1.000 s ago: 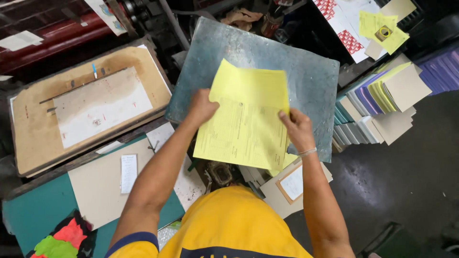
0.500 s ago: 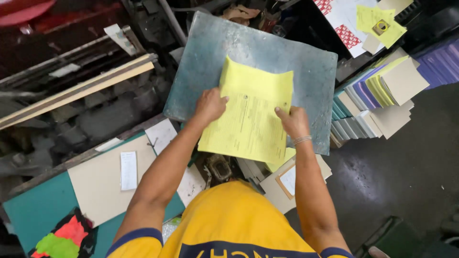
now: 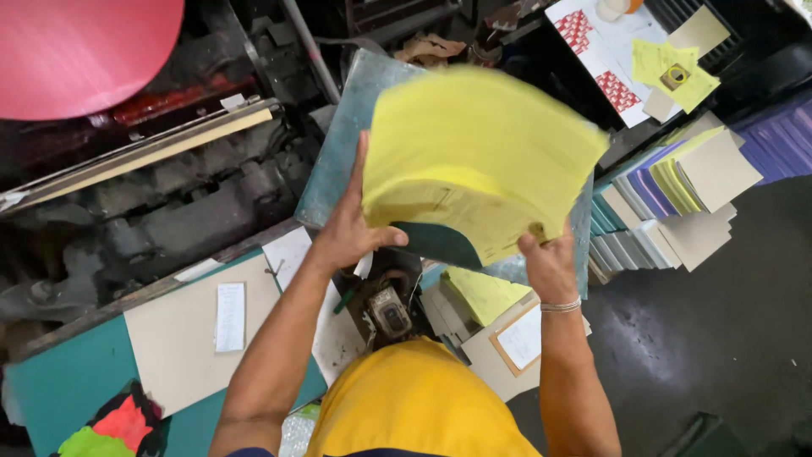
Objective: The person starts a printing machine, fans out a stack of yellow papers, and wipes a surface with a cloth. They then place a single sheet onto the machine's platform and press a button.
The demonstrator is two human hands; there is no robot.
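Yellow paper stack (image 3: 482, 161) was lifted, bowed and blurred above the grey-blue metal slab (image 3: 334, 161) | I saw left hand (image 3: 351, 233) gripping its lower left edge, thumb underneath | right hand (image 3: 548, 267) clasped the lower right corner, wrist bangled | both forearms reached forward.

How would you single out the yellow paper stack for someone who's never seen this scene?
Start at the grey-blue slab in the middle of the cluttered workbench. Just above it, the left hand and right hand hold the yellow paper stack by its near edge, lifted and bowed. Unlike the smaller yellow sheets lying flat at top right, it is large, blurred and off the surface.
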